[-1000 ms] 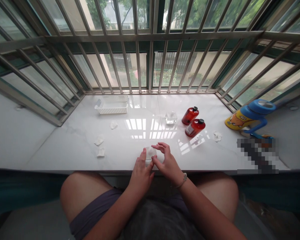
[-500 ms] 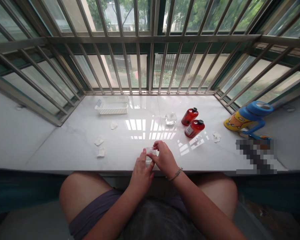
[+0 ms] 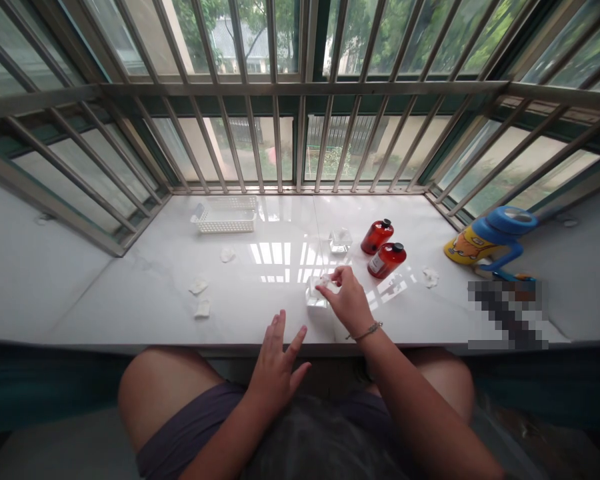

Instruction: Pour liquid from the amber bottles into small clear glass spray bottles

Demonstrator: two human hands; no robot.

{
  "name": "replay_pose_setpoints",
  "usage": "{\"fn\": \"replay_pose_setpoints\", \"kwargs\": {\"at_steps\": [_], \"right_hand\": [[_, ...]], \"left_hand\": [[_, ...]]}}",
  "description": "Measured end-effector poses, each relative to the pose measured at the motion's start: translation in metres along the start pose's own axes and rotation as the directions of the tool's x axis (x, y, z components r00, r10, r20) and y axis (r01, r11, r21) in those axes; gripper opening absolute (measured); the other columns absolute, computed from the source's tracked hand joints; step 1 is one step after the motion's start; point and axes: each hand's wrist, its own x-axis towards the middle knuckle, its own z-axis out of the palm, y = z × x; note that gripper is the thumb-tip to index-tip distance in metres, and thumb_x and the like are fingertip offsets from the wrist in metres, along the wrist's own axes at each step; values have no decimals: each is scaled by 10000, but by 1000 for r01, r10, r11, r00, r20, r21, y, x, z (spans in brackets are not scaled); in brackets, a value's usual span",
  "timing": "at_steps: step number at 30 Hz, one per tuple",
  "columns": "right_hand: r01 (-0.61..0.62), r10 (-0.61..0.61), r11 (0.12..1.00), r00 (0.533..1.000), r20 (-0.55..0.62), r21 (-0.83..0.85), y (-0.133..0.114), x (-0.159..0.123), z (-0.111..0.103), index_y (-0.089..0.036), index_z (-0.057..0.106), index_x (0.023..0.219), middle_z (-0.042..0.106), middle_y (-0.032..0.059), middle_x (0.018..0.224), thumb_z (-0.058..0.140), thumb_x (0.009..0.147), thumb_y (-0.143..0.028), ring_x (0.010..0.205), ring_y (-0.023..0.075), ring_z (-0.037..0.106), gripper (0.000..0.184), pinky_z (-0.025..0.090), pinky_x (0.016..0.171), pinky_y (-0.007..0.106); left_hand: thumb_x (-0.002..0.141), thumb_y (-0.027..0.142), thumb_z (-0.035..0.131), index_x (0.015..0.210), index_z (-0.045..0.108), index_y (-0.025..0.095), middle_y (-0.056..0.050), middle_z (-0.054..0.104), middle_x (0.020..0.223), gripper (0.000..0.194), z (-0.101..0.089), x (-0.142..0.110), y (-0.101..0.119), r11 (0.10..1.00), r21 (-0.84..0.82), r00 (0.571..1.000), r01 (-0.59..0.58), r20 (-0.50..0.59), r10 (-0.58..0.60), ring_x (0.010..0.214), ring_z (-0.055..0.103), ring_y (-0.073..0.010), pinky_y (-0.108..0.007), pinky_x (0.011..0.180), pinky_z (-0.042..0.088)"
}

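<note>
The right hand (image 3: 347, 300) is closed to a pinch, thumb and fingertips at the top of the clear jar (image 3: 315, 298). Whether the pinch bears on a lid or on the rim cannot be told. The left hand (image 3: 276, 363) is empty and open, fingers spread, at the near edge of the bench (image 3: 130, 307), apart from the jar.

The jar is upright at the near middle of the bench; whether its base touches the surface is unclear. The step in hand appears to be one-handed handling of the jar. The next move calls for a firm pinch, a level jar and a clear left hand.

Beyond the jar is a second jar (image 3: 340, 242). To its right stand two red bottles: far bottle (image 3: 377, 237), near bottle (image 3: 387, 261). White scraps (image 3: 203, 309) lie left and right. A basket (image 3: 225, 229) is far left; a flask (image 3: 473, 245), far right.
</note>
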Motion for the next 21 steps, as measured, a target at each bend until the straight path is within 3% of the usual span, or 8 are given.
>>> {"fn": "replay_pose_setpoints", "kwargs": {"at_steps": [6, 11, 14, 16, 19, 21], "right_hand": [[-80, 71, 990, 994, -87, -112, 45, 45, -29, -241, 504, 1117, 700, 139, 1092, 711, 934, -601, 980, 335, 689, 454, 574, 812, 474], [-149, 132, 978, 984, -117, -149, 63, 58, -36, -203, 530, 1228, 704, 192, 1150, 690, 954, -603, 973, 350, 701, 511, 591, 800, 491], [-121, 106, 978, 990, -95, -171, 61, 58, -38, -197, 563, 1280, 706, 189, 1174, 747, 921, -607, 1062, 373, 682, 575, 589, 886, 519], [-36, 16, 974, 996, -91, -226, 54, 58, -41, -192, 588, 1307, 702, 190, 1201, 762, 913, -619, 1137, 396, 642, 606, 566, 962, 549], [115, -156, 940, 982, -105, -322, 38, 68, -44, -171, 617, 1346, 698, 195, 1233, 637, 1016, -586, 1200, 405, 594, 530, 517, 1049, 573], [124, -167, 905, 983, -73, -407, 27, 83, -45, -156, 624, 1381, 691, 204, 1276, 537, 1074, -539, 1252, 405, 567, 498, 489, 1085, 569]], "left_hand": [[1022, 273, 697, 1689, 322, 273, -204, 326, 1769, 765, -10, -29, -18, 1000, -15, 999, 21, -38, -22, 1646, 338, -395, -618, 1240, 490], [1032, 267, 676, 1659, 367, 256, -197, 415, 1727, 699, -9, -42, -26, 999, -17, 998, 32, -49, -33, 1616, 407, -372, -600, 1230, 511], [1032, 260, 670, 1646, 384, 248, -196, 427, 1721, 677, -8, -43, -25, 999, -17, 998, 33, -45, -33, 1611, 417, -367, -599, 1234, 508], [1033, 256, 666, 1642, 391, 246, -193, 434, 1718, 668, -8, -43, -23, 999, -19, 999, 30, -38, -30, 1611, 419, -364, -594, 1234, 511], [1036, 253, 661, 1632, 406, 237, -194, 440, 1714, 648, -7, -43, -20, 1000, -25, 1000, 17, -22, -17, 1613, 416, -360, -587, 1234, 515], [1034, 247, 663, 1621, 422, 230, -193, 440, 1714, 635, -7, -44, -18, 1000, -30, 1000, 0, -11, 0, 1615, 412, -358, -582, 1239, 512]]}}
